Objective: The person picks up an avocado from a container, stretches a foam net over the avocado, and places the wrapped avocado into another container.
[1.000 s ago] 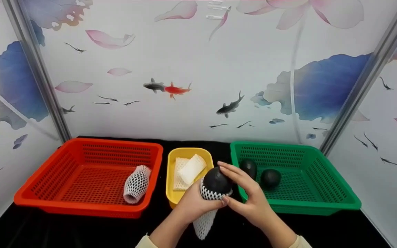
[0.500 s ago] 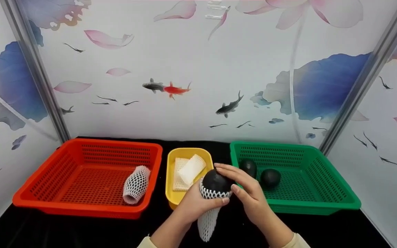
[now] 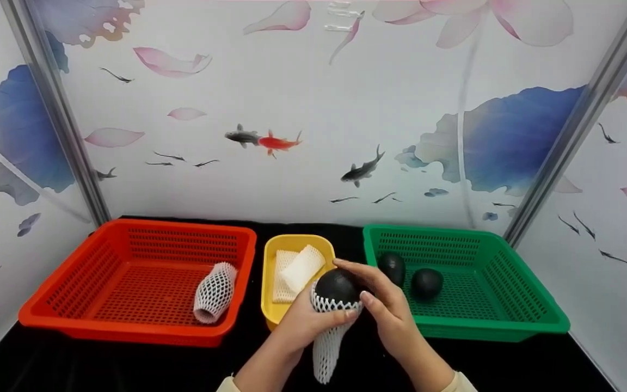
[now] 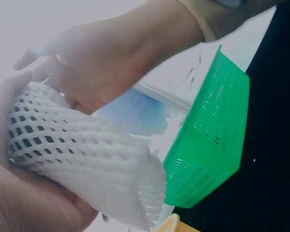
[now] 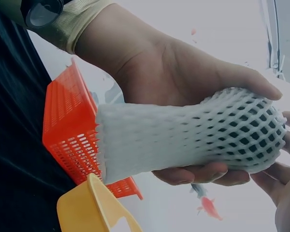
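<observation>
So the left hand (image 3: 305,318) has its thumb and fingers wrapped round a smooth, black, rounded fruit (image 3: 338,284) sitting partly inside a white foam-net sleeve (image 3: 327,351), held up near the yellow plastic tub (image 3: 270,305). Right hand (image 3: 389,305) is loosely cupped at the fruit's right side. Bare end points up; the sleeve's long axis runs down, leaning slightly left, loose end dangling toward the person.

In my head view, soft light lit the printed back panel (image 3: 313,98) fairly evenly, while the black cloth (image 3: 128,365) sank into near-featureless dark. At my left wrist, glare bleached the corner beyond my right hand (image 4: 94,63); at my right, pale haze washed out the background behind the foam net (image 5: 183,135).
</observation>
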The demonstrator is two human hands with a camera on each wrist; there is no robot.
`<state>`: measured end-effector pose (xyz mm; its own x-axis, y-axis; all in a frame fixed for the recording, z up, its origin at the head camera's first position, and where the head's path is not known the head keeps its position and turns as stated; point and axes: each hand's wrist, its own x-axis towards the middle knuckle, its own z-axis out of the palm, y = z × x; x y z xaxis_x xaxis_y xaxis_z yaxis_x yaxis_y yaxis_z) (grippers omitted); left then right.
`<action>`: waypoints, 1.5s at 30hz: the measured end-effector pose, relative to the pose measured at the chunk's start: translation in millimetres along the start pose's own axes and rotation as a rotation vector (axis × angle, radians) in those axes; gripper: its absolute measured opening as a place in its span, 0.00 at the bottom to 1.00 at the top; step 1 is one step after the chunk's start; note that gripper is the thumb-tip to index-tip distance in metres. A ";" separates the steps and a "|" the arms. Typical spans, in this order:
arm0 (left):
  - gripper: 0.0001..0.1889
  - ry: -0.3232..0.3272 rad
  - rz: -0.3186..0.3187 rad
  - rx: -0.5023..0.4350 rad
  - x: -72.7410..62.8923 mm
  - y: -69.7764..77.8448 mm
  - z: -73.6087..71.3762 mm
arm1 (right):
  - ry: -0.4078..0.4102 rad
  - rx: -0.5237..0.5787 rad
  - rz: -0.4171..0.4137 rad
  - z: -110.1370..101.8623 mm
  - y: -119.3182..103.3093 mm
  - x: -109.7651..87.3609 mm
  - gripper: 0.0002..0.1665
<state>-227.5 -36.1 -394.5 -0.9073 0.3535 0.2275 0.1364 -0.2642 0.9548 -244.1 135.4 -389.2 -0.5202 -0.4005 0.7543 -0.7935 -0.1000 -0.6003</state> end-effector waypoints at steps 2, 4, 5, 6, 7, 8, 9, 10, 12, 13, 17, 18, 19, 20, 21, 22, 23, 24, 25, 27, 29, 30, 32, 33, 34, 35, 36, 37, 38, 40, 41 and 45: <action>0.35 0.000 -0.003 -0.012 -0.4 1.5 0.1 | 0.007 0.008 -0.009 0.5 -0.3 0.4 0.27; 0.35 -0.003 -0.002 -0.019 -1.2 3.4 0.4 | 0.013 -0.008 -0.031 0.7 -0.1 0.6 0.26; 0.35 -0.001 -0.003 -0.020 -1.6 4.4 0.6 | 0.014 -0.017 -0.042 0.6 0.0 0.6 0.26; 0.34 0.004 -0.004 -0.016 -1.8 5.4 0.7 | 0.012 -0.021 -0.053 0.4 0.1 0.5 0.26; 0.34 0.008 -0.006 -0.010 -2.1 6.5 0.9 | 0.009 -0.022 -0.063 0.1 -0.1 0.5 0.25; 0.34 0.013 -0.011 -0.005 -2.4 7.5 1.0 | 0.007 -0.023 -0.072 -0.2 -0.2 0.4 0.25; 0.34 0.019 -0.015 0.000 -2.5 8.5 1.1 | 0.004 -0.018 -0.083 -0.6 -0.2 0.5 0.24; 0.34 0.026 -0.021 0.004 -2.7 9.3 0.9 | 0.001 -0.015 -0.092 -0.8 -0.3 0.7 0.24; 0.34 0.040 -0.032 0.014 -3.0 10.4 0.7 | -0.002 -0.025 -0.106 -0.9 -0.8 1.0 0.23; 0.34 0.046 -0.037 0.014 -3.2 10.7 0.6 | 0.000 -0.040 -0.116 -0.9 -1.0 1.2 0.23; 0.34 0.046 -0.021 0.001 -3.9 11.2 0.9 | 0.019 -0.097 -0.138 -0.9 -1.3 0.8 0.24; 0.33 0.045 -0.016 -0.005 -4.0 11.3 1.0 | 0.024 -0.105 -0.139 -1.0 -1.5 0.6 0.24; 0.33 0.045 -0.015 -0.011 -4.2 11.2 1.0 | 0.028 -0.113 -0.139 -1.1 -1.6 0.6 0.25; 0.33 0.043 -0.010 -0.015 -4.3 11.2 1.1 | 0.031 -0.118 -0.139 -1.2 -1.7 0.7 0.25; 0.33 0.045 -0.010 -0.020 -4.7 11.1 1.2 | 0.030 -0.124 -0.137 -1.4 -1.8 0.7 0.25; 0.33 0.047 -0.013 -0.023 -4.9 11.2 1.2 | 0.030 -0.130 -0.140 -1.6 -1.7 1.0 0.25; 0.33 0.049 -0.014 -0.027 -5.3 11.1 1.3 | 0.029 -0.129 -0.142 -1.8 -1.6 1.3 0.25; 0.33 0.051 -0.015 -0.031 -5.7 11.1 1.4 | 0.026 -0.127 -0.146 -2.1 -1.2 1.6 0.25; 0.33 0.050 -0.012 -0.035 -6.0 11.0 1.6 | 0.023 -0.126 -0.152 -2.2 -0.9 1.9 0.25; 0.33 0.046 -0.005 -0.046 -6.7 11.0 2.0 | 0.018 -0.111 -0.159 -2.6 -0.3 2.3 0.25; 0.33 0.048 0.006 -0.052 -7.3 11.1 2.3 | 0.011 -0.095 -0.172 -2.7 0.3 2.7 0.26; 0.33 0.050 0.009 -0.054 -7.5 11.2 2.5 | 0.007 -0.094 -0.177 -2.7 0.4 3.0 0.26; 0.33 0.061 0.012 -0.056 -7.8 11.2 3.0 | -0.005 -0.087 -0.190 -2.4 -0.4 3.7 0.28; 0.33 0.068 0.012 -0.054 -8.0 11.3 3.1 | -0.012 -0.084 -0.193 -2.2 -1.4 4.0 0.29; 0.32 0.077 0.012 -0.050 -8.0 11.4 3.4 | -0.021 -0.077 -0.195 -1.8 -3.0 4.5 0.30; 0.32 0.083 0.012 -0.053 -8.0 11.6 3.6 | -0.030 -0.070 -0.201 -1.2 -5.3 5.6 0.31; 0.32 0.088 0.008 -0.057 -7.9 11.8 3.8 | -0.039 -0.061 -0.206 -0.6 -8.0 6.7 0.33; 0.32 0.094 0.008 -0.060 -7.9 12.1 4.0 | -0.045 -0.054 -0.213 0.1 -11.0 7.9 0.35; 0.32 0.098 0.007 -0.064 -7.9 12.3 4.2 | -0.051 -0.047 -0.217 0.8 -14.2 9.1 0.37; 0.31 0.106 0.006 -0.073 -7.8 12.8 4.7 | -0.057 -0.038 -0.227 2.2 -19.5 11.5 0.39; 0.31 0.111 0.004 -0.079 -7.8 12.9 5.0 | -0.058 -0.039 -0.234 2.8 -21.4 12.6 0.39; 0.29 0.136 -0.001 -0.079 -8.0 13.5 6.9 | -0.056 -0.049 -0.232 4.2 -23.5 13.7 0.39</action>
<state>-215.7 -36.2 -382.1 -0.9536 0.2310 0.1932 0.1082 -0.3357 0.9357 -231.3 128.4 -365.9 -0.3054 -0.4216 0.8538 -0.9047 -0.1514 -0.3983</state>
